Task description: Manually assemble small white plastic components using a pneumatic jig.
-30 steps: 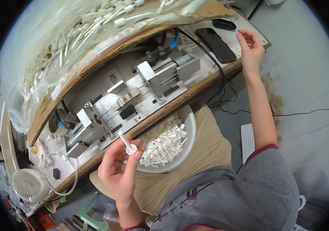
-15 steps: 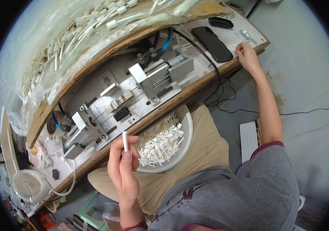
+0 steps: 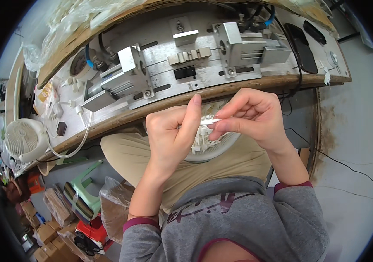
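Note:
In front of my chest, a short white plastic stick (image 3: 208, 122) spans the gap between my two hands. My left hand (image 3: 171, 133) is closed round one end of it, thumb pointing up. The thumb and forefinger of my right hand (image 3: 254, 115) pinch the other end, where any smaller piece is too small to make out. Below them, on my lap, a white basin (image 3: 199, 157) holds many similar white pieces, partly hidden by my hands.
On the bench stands a metal fixture with a left clamp (image 3: 129, 65) and a right clamp (image 3: 234, 48), with a notched block (image 3: 190, 56) between. A phone (image 3: 302, 48) lies right, a fan (image 3: 25, 139) stands left. Bagged white parts rest on cardboard (image 3: 77, 56) behind.
My right hand has come from the bench's far right end to the white stick. My left hand has moved right, tilting the stick from upright to nearly level. The view has turned.

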`<state>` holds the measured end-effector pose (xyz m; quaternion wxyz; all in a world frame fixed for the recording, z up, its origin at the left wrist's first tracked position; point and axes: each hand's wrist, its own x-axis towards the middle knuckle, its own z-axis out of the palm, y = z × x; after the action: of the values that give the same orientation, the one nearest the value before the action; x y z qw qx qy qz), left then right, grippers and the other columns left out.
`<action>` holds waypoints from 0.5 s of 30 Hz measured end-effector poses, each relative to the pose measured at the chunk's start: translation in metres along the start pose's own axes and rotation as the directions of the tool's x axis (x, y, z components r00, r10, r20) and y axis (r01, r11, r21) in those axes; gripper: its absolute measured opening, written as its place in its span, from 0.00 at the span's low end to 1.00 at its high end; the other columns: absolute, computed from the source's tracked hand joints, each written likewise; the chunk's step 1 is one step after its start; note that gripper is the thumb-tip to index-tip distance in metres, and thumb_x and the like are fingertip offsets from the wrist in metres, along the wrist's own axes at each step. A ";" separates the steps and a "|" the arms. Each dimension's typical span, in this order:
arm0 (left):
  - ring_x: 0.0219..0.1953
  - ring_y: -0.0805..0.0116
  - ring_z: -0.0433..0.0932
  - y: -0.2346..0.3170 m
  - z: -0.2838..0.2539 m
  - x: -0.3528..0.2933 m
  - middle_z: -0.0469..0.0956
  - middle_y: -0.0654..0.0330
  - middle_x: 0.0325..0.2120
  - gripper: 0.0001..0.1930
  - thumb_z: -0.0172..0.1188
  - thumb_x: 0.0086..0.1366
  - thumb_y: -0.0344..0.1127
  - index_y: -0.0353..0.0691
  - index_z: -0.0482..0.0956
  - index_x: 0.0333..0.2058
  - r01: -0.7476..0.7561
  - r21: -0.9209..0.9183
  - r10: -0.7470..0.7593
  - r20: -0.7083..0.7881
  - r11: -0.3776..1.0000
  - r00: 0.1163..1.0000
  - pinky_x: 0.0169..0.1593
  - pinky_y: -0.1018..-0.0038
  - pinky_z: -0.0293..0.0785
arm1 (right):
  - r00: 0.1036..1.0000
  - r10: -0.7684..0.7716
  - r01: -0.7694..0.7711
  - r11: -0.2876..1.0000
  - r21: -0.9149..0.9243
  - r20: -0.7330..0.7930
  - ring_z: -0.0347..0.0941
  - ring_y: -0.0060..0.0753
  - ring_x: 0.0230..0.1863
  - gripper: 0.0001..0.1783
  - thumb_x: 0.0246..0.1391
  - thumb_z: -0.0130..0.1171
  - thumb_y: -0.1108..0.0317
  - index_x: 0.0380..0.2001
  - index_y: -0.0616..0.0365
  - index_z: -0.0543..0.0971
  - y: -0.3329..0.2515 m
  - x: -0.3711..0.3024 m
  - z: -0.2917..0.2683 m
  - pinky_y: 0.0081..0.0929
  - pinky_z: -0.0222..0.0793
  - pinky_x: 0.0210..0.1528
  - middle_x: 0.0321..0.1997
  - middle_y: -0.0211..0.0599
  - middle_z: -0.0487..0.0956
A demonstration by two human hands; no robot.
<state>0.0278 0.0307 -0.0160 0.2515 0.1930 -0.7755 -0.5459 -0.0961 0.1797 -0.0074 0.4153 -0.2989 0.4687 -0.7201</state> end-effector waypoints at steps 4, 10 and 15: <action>0.13 0.76 0.54 -0.002 -0.002 -0.002 0.60 0.61 0.08 0.23 0.62 0.71 0.31 0.31 0.73 0.14 -0.007 0.015 0.007 -0.017 1.000 1.000 0.19 0.70 0.51 | 1.000 0.004 -0.005 0.999 -0.032 -0.022 0.87 0.38 0.39 0.06 0.56 0.66 0.85 0.36 0.70 0.80 0.001 0.000 0.000 0.27 0.86 0.44 0.36 0.51 0.86; 0.12 0.76 0.55 0.001 0.000 0.001 0.60 0.61 0.08 0.23 0.62 0.71 0.30 0.30 0.73 0.14 -0.028 0.050 0.029 -0.031 0.998 0.999 0.18 0.70 0.52 | 0.996 -0.073 0.068 0.993 -0.094 -0.055 0.87 0.34 0.40 0.05 0.55 0.68 0.83 0.35 0.69 0.82 0.003 -0.003 0.000 0.24 0.85 0.45 0.36 0.49 0.87; 0.10 0.70 0.57 0.001 -0.003 0.002 0.61 0.58 0.08 0.23 0.63 0.69 0.28 0.32 0.71 0.13 -0.098 0.144 0.108 -0.066 0.985 0.992 0.18 0.69 0.53 | 0.996 -0.081 0.072 0.979 -0.193 -0.039 0.87 0.50 0.39 0.05 0.52 0.66 0.89 0.32 0.73 0.82 0.001 -0.001 -0.001 0.38 0.89 0.43 0.37 0.56 0.86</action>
<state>0.0280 0.0275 -0.0138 0.2934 0.1898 -0.8114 -0.4686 -0.0961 0.1813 -0.0093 0.3455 -0.3384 0.5336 -0.6938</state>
